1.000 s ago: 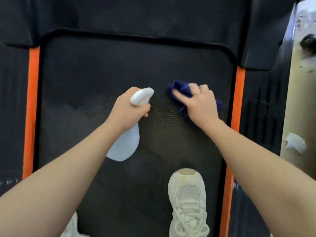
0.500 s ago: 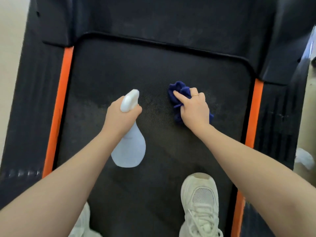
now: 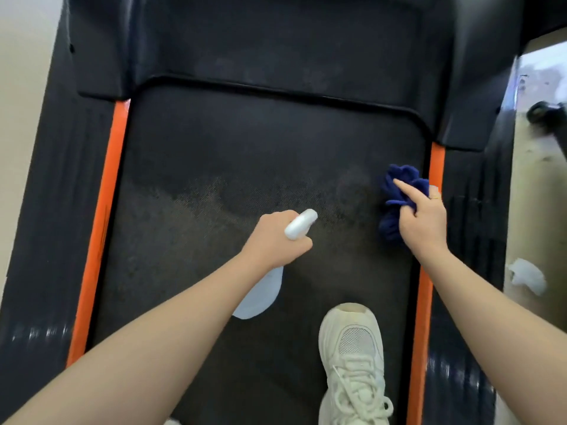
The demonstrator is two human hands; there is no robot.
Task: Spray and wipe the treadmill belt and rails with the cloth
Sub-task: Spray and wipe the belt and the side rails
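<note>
1. Top-down view from a head camera over a black treadmill belt (image 3: 214,142), edged by an orange strip (image 3: 101,228) on the left and an orange strip (image 3: 425,305) on the right, with ribbed black side rails (image 3: 52,210) beyond each.
2. Blue cloth (image 3: 395,191) bunched up on the belt's far right edge, touching or just short of the right orange strip.
3. Right hand (image 3: 423,222) curled over the cloth, gripping it, index finger laid out straight across the top and pressing it down.
4. Left hand (image 3: 273,243) wrapped tight around the neck of a white spray bottle (image 3: 260,292), held over the middle of the belt, nozzle aimed forward and slightly right; whether a finger rests on the trigger, impossible to tell.
5. Damp-looking, paler patch (image 3: 233,197) across the belt ahead of the bottle, likely sprayed liquid waiting to be wiped.
6. White trainer (image 3: 352,357) planted on the belt at the bottom, below the hands.
7. Step in hand, by judgement: wiping the belt's right margin.
8. Best done with firm, even pressure, in overlapping strokes pulled across the wet patch, then carried up over the orange strip onto the rail.
9. Worth keeping the cloth flatter for more contact, and the bottle clear of the wiping path.
10. Pale floor to the right, with a crumpled white scrap (image 3: 526,276) lying on it.
</note>
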